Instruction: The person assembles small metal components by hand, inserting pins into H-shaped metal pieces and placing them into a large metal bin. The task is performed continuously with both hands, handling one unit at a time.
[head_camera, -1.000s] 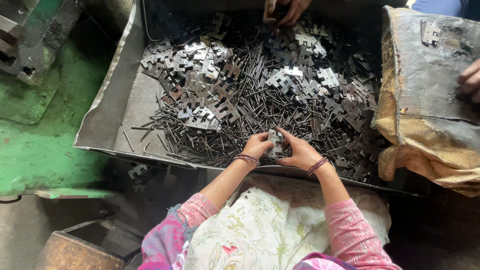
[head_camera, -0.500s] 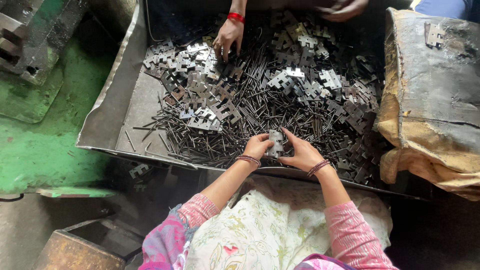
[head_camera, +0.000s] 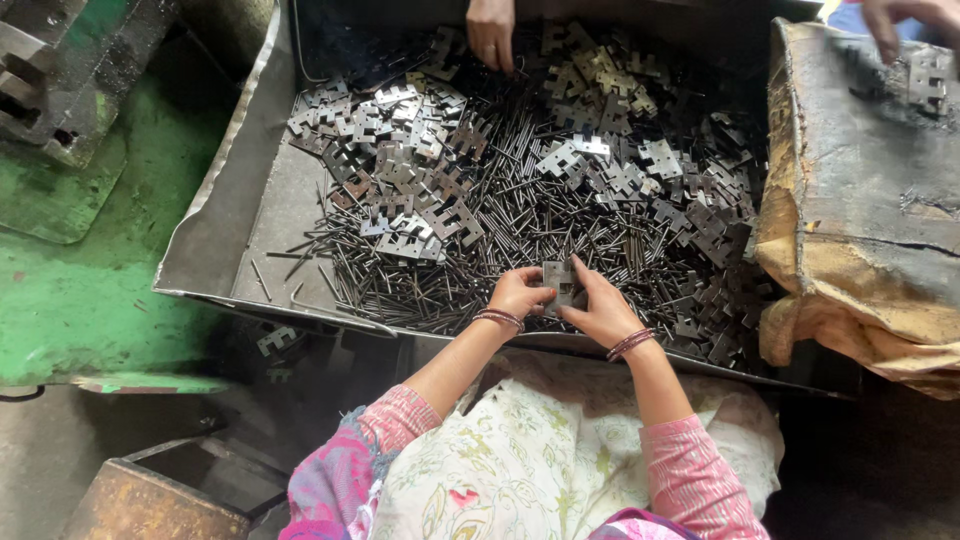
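Where my fingertips meet, a small metal hinge plate (head_camera: 558, 283) is pinched between left hand (head_camera: 518, 293) and right hand (head_camera: 600, 308), at the near edge of the metal tray (head_camera: 215, 230). Pins and plates (head_camera: 520, 180) lie beyond. A worn brown cardboard box (head_camera: 860, 210) stands right.

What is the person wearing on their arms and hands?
Both arms have pink patterned sleeves pushed up to about the elbow, so the forearms are bare. The left hand has a few thin dark-red bangles at the wrist, and the right hand has matching bangles too. No gloves and no rings that can be seen. A pale flowered cloth lies over the lap between the arms.
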